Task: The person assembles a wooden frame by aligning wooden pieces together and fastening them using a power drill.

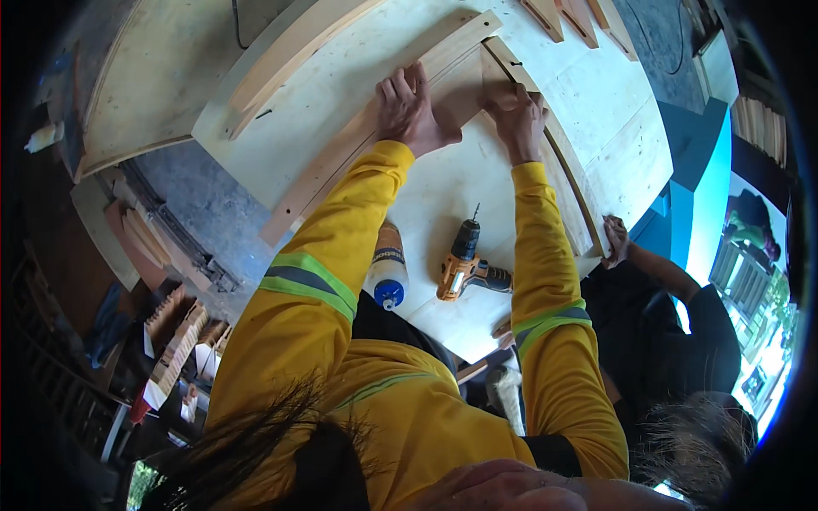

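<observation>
Two long wooden boards, a left board (331,166) and a right board (573,183), meet at an angle at the far end of the pale worktable. A flat wooden piece (457,95) lies between them near that corner. My left hand (411,113) is closed over the left board, its fingers over the far edge and its thumb stretched toward the flat piece. My right hand (517,125) grips the right board near the corner, fingers curled over its dark edge. Nearer me lie an orange and black cordless drill (464,262) and a glue bottle (388,268) with a blue end.
At the right, a co-worker's hand (615,239) touches the near end of the right board. A curved wooden piece (294,64) lies far left on the worktable (613,111). Several wooden pieces (575,19) sit at the far edge. Stacked wood (175,336) stands lower left.
</observation>
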Tool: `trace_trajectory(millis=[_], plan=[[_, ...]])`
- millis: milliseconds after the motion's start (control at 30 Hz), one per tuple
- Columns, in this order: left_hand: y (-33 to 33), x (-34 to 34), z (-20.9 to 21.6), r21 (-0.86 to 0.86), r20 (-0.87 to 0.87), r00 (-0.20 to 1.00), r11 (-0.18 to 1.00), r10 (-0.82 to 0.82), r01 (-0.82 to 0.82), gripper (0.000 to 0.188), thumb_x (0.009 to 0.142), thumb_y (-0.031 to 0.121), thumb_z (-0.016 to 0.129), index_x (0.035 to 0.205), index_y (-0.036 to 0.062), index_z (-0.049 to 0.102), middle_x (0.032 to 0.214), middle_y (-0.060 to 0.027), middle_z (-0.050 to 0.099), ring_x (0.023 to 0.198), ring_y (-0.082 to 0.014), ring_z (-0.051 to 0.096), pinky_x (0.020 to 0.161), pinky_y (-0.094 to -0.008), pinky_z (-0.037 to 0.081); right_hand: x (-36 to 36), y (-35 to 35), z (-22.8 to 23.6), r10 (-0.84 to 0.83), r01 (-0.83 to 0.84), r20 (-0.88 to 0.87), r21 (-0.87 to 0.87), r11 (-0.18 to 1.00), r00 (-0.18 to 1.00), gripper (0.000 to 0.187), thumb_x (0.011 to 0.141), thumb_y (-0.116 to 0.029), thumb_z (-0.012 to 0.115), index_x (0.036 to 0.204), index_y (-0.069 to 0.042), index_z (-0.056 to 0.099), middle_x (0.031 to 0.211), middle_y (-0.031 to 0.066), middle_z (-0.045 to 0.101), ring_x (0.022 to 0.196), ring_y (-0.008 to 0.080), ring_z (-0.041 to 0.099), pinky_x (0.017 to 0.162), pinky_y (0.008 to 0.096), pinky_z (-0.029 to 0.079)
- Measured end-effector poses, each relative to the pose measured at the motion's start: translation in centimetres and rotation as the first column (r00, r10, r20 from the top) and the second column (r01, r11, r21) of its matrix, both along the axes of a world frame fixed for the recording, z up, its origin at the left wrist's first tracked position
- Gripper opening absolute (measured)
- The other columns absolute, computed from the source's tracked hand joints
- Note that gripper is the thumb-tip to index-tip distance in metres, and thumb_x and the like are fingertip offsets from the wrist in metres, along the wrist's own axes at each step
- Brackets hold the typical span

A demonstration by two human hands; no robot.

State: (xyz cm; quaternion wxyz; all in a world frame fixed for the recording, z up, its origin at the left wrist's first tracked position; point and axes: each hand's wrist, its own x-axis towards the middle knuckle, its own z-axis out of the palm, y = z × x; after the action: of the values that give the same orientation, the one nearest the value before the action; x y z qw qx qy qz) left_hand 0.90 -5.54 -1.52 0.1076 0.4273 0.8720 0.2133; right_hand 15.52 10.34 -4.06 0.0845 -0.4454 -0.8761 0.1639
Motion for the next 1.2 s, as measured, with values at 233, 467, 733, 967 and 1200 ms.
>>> trace_trajectory(millis=[233,467,733,967,1200], plan=[[0.5,0.3,0.2,-0.098,-0.071,0.997,0.995,-0.004,-0.003,0.128,0.055,0.054,0.082,0.153,-0.0033,0.023,0.139,-0.0316,0.038,0.125,-0.0465,0.041,0.112,-0.0541,0.030,-0.2,0.3,-0.1,0.003,-0.003,-0.027,0.001,1.000,1.000,0.075,0.070,-0.051,0.088,0.123,-0.003,0.067,0.109,0.0168,0.070,0.112,0.0309,0.058,0.098,0.0453,0.040],[1.9,0.8,-0.9,-0.042,-0.141,0.989,0.999,-0.033,0.027,0.134,0.056,0.063,0.083,0.155,-0.0040,0.022,0.141,-0.0334,0.038,0.130,-0.0470,0.039,0.113,-0.0545,0.028,0.0,1.3,-2.0,0.061,-0.061,0.002,0.061,0.996,0.998,0.067,0.073,-0.052,0.087,0.122,-0.009,0.071,0.116,0.0070,0.072,0.112,0.0284,0.058,0.102,0.0450,0.042],[4.6,0.2,-0.7,-0.024,-0.073,0.994,0.997,-0.078,0.077,0.129,0.057,0.062,0.083,0.158,0.0085,0.024,0.140,-0.0334,0.039,0.120,-0.0469,0.044,0.109,-0.0537,0.032,0.3,1.3,-0.9,0.183,-0.166,-0.099,0.157,0.974,0.978,0.061,0.070,-0.041,0.091,0.116,-0.006,0.073,0.111,0.0053,0.073,0.108,0.0269,0.060,0.099,0.0440,0.042],[4.3,-0.2,-1.0,-0.054,-0.117,0.988,0.994,-0.103,0.097,0.119,0.060,0.060,0.082,0.159,0.0221,0.029,0.142,-0.0322,0.037,0.118,-0.0469,0.044,0.107,-0.0533,0.033,1.1,1.2,0.1,0.183,-0.199,-0.192,-0.067,0.978,0.964,0.065,0.064,-0.032,0.093,0.120,-0.008,0.072,0.119,0.0100,0.068,0.115,0.0302,0.057,0.100,0.0442,0.043],[4.2,0.3,-0.2,-0.091,-0.141,0.976,0.984,-0.164,0.152,0.113,0.066,0.059,0.081,0.160,0.0258,0.027,0.147,-0.0312,0.028,0.125,-0.0491,0.037,0.108,-0.0582,0.031,2.5,1.9,0.9,0.219,-0.247,-0.187,-0.144,0.958,0.958,0.085,0.060,-0.021,0.092,0.138,-0.008,0.060,0.128,0.0139,0.062,0.119,0.0355,0.055,0.106,0.0435,0.043]])
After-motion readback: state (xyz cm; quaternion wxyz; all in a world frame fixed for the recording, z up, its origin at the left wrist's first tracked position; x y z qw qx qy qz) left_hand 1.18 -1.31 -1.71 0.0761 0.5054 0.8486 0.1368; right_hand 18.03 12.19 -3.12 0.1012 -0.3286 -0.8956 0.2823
